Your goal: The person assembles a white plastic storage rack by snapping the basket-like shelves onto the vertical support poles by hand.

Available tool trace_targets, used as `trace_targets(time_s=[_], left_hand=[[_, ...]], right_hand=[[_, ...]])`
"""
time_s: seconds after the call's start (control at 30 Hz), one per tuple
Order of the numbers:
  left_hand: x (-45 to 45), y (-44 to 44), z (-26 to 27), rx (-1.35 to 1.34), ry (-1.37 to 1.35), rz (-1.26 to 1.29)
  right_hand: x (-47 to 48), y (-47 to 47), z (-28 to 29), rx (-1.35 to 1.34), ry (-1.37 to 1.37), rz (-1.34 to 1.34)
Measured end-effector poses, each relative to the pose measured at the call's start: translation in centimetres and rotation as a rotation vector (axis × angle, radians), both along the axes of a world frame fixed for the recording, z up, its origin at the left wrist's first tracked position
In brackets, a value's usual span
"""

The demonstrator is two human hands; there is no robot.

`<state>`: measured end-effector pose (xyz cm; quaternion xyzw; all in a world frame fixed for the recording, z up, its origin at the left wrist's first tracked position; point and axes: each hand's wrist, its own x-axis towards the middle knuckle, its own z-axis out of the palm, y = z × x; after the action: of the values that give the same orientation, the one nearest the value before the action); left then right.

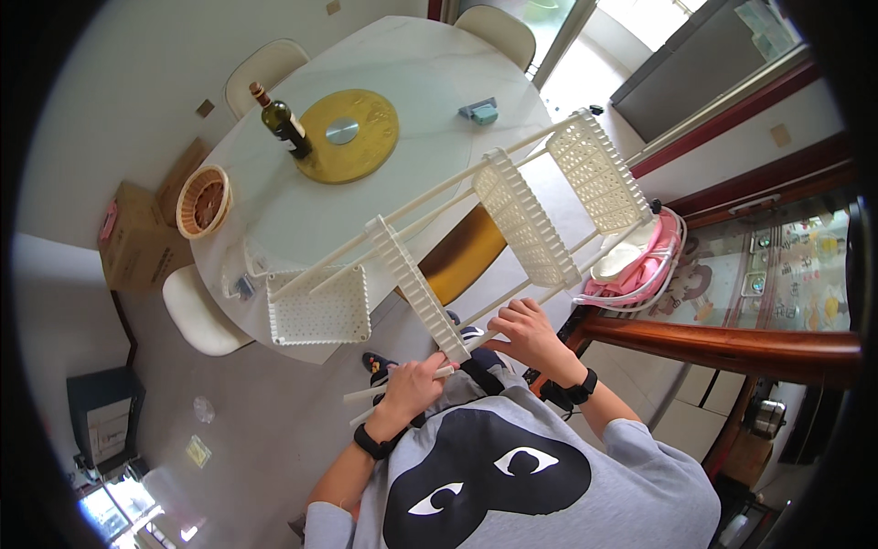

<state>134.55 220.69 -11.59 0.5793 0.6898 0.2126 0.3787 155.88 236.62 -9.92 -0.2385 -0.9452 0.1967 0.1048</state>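
A white plastic shelf rack [528, 219] with basket tiers and tubular poles lies tilted across the view, its upper end towards the top right. My right hand [525, 336] grips one of its poles close to the nearest tier. Beside that tier's lower corner, my left hand [415, 388] holds a white plastic tube [444, 372]; whether it also grips the tier is hidden. Another tube pokes out to the left behind the left hand. A separate white plastic basket [319, 305] rests at the table's near edge, under the ends of two poles.
The marble-look table [425, 75] bears a gold turntable [377, 137], a wine bottle [282, 123], a wicker basket [204, 201] and a small teal item [484, 113]. White chairs [199, 312] surround it. Cardboard boxes [140, 240] stand left; a pink folded item [645, 267] and a glass-topped cabinet [720, 336] are right.
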Motion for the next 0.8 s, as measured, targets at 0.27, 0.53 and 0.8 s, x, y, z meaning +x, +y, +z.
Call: trace_targets(time_s=[0.27,0.53,0.8], left_hand=[[-3.5,0.0,-0.4,-0.119,-0.158,-0.091],[-19.4,-4.9,-5.6,-0.241,0.178,0.188],[-23.8,0.0,-18.9,-0.15,0.354,0.01]], right_hand=[[-1.2,-0.2,-0.9,0.098,-0.029,-0.005],[0.4,2.0,1.5,-0.03,0.041,-0.186],[-3.2,-3.5,-1.4,0.028,0.018,-0.206]])
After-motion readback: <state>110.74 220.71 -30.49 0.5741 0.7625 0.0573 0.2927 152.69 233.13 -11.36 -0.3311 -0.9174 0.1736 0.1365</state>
